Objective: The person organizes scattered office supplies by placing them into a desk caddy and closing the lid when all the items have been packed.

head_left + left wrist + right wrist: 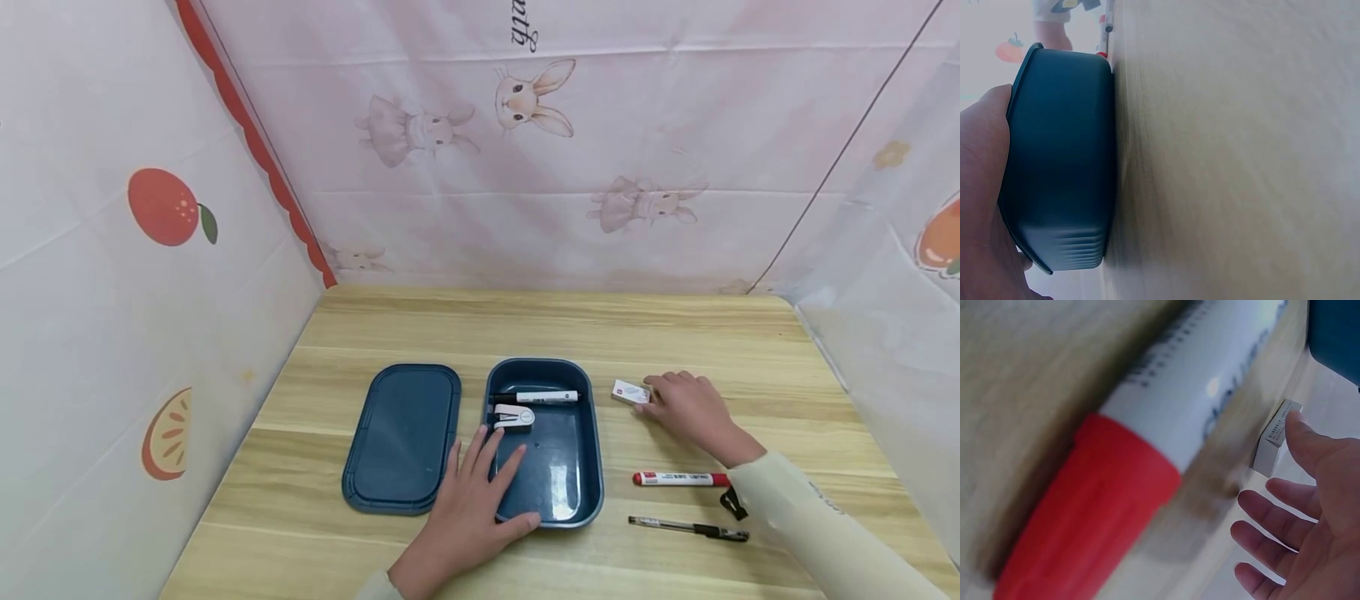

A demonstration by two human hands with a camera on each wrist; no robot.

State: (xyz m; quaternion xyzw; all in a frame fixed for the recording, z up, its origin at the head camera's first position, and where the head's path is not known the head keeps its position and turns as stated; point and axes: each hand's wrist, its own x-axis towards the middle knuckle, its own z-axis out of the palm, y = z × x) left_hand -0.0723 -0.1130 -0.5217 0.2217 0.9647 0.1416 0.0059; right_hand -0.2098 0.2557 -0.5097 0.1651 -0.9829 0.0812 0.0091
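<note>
The right hand (690, 410) rests on the desk (675, 333) at about 3 o'clock of the open box (592, 450), fingers nearly straight and released, their tips against the small white carton (628, 392). The right wrist view confirms one fingertip touching the carton's near corner, with nothing pinched yet. The left hand (480, 500) lies flat across the box's near left rim, fingers spread and relaxed, steadying it; the left wrist view shows the palm against the box's outer wall.

Judgement on the step in hand: the carton is low and slick-faced, so a thumb-and-finger pinch across its short sides looks the surest lift. A push from the tips alone may skate it toward 12 o'clock. The left hand's weight should stay on the rim so the box does not slide.

Materials and shapes:
- Box: dark blue moulded plastic, rounded corners, glossy floor, fine ribbing low on the outer wall.
- Lid (403, 436): matching blue, flat, raised border, lying just beside the box at 9 o'clock.
- Inside, at the 12 o'clock end: a white marker (546, 397) with a black cap and a small white staple remover (513, 417).
- At 4 o'clock of the box: a red-capped marker (678, 478), smooth white cylinder, and a slim black gel pen (688, 527).
- Desk: pale wood-grain laminate.
</note>
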